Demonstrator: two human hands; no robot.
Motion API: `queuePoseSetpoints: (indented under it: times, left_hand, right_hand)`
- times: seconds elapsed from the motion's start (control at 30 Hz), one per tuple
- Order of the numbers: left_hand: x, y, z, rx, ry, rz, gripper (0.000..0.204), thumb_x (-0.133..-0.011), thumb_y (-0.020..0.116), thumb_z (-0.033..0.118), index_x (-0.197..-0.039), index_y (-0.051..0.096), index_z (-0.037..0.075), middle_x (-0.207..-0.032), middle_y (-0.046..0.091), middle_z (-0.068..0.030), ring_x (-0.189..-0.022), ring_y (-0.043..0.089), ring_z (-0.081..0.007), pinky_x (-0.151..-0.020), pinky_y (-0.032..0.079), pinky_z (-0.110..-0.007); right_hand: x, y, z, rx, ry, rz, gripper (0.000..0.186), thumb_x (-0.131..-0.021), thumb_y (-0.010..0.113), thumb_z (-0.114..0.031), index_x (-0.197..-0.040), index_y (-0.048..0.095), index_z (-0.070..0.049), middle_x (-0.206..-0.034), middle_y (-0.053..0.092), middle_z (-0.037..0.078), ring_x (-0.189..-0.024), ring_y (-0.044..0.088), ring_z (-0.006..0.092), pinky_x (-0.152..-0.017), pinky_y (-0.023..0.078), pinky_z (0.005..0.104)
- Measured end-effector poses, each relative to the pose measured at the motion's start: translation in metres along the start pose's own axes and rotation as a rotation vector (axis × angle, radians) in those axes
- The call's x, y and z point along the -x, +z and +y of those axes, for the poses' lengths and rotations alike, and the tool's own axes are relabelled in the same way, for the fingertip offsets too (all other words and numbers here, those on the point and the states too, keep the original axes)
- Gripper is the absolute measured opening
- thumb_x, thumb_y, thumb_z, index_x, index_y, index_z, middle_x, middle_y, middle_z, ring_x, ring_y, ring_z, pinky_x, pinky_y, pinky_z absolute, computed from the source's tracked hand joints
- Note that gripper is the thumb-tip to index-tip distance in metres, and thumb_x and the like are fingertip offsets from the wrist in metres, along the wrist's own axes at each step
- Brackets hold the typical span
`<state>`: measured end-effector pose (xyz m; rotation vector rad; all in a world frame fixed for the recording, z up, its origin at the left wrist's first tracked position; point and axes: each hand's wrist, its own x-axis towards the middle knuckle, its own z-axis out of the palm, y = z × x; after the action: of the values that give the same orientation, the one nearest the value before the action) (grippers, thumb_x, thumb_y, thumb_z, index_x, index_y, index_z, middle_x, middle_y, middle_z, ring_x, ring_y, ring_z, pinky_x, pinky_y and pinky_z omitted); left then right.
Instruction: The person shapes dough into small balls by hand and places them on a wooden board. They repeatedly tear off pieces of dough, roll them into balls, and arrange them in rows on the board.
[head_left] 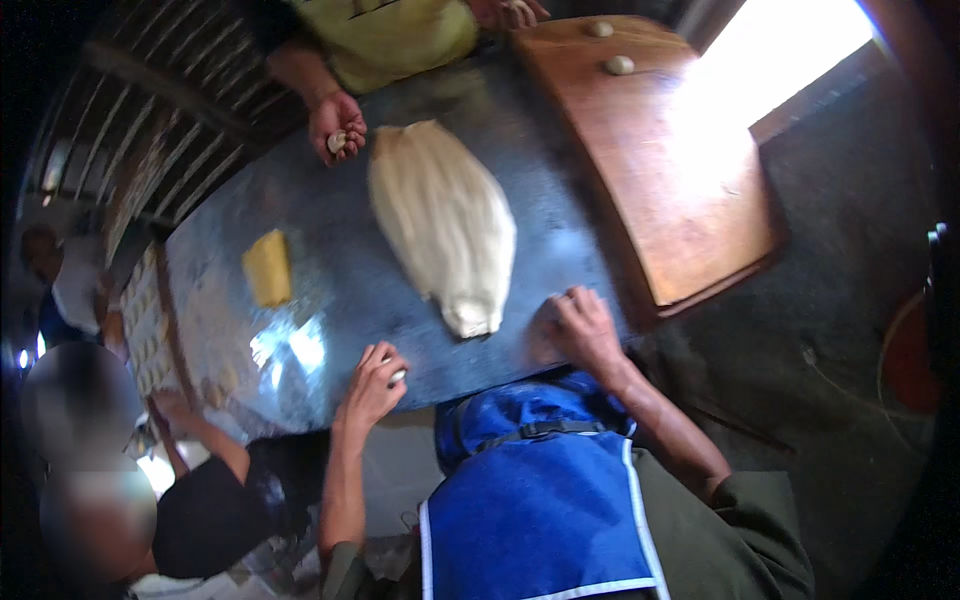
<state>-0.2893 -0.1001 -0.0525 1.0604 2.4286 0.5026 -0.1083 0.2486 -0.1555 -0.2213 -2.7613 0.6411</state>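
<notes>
A long mass of pale dough (445, 222) lies in the middle of the metal table (330, 290). My left hand (372, 385) rests at the table's near edge, fingers curled around a small pale piece of dough (397, 376). My right hand (578, 328) presses down on the table just right of the dough's near end, fingers closed over something I cannot make out. I wear a blue apron (540, 500).
A wooden board (670, 170) with two dough balls (618, 65) lies at the right. A yellow block (268, 267) sits left of the dough. Across the table another person's hand (337, 125) holds a small dough ball. Another person stands at the left beside trays of dough pieces (145, 320).
</notes>
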Motion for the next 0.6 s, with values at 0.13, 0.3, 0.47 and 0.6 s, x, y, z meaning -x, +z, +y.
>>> queuePoseSetpoints:
  times: [0.13,0.3,0.47,0.6]
  left_hand:
    - [-0.083,-0.011,0.080,0.155,0.341,0.149,0.046,-0.071,0.067,-0.008,-0.114,0.073,0.006,-0.113,0.059,-0.0135,-0.110,0.060,-0.0339,-0.095,0.053,-0.044]
    - [-0.216,0.020,0.235,0.579,0.696,0.256,0.089,-0.073,0.069,-0.015,-0.153,0.036,0.008,-0.120,0.062,-0.0128,-0.118,0.063,-0.0280,-0.103,0.050,-0.038]
    - [-0.325,0.076,0.303,0.532,0.531,-0.070,0.094,-0.073,0.065,-0.012,-0.157,0.028,0.010,-0.128,0.057,-0.0195,-0.122,0.060,-0.0357,-0.106,0.050,-0.042]
    - [-0.291,0.108,0.276,0.252,0.726,0.458,0.093,-0.073,0.066,-0.007,-0.156,0.023,-0.003,-0.147,0.045,-0.0281,-0.138,0.044,-0.0447,-0.121,0.031,-0.050]
  right_hand:
    - [-0.005,-0.040,-0.002,-0.187,0.015,-0.143,0.029,-0.080,0.072,-0.005,-0.109,0.070,-0.004,-0.100,0.062,0.015,-0.092,0.063,0.0350,-0.082,0.055,0.0415]
    - [-0.022,-0.151,-0.005,-0.258,0.323,0.426,0.039,-0.082,0.083,-0.009,-0.117,0.068,-0.003,-0.102,0.069,0.015,-0.090,0.072,0.0285,-0.078,0.061,0.0378]
    - [-0.040,-0.190,0.037,-0.204,0.183,0.912,0.077,-0.080,0.089,-0.014,-0.142,0.045,-0.003,-0.103,0.068,0.013,-0.087,0.070,0.0198,-0.068,0.059,0.0293]
    - [-0.016,-0.165,0.058,0.252,0.422,0.514,0.100,-0.072,0.091,-0.043,-0.146,0.041,0.003,-0.116,0.063,0.014,-0.103,0.062,0.0324,-0.091,0.050,0.0467]
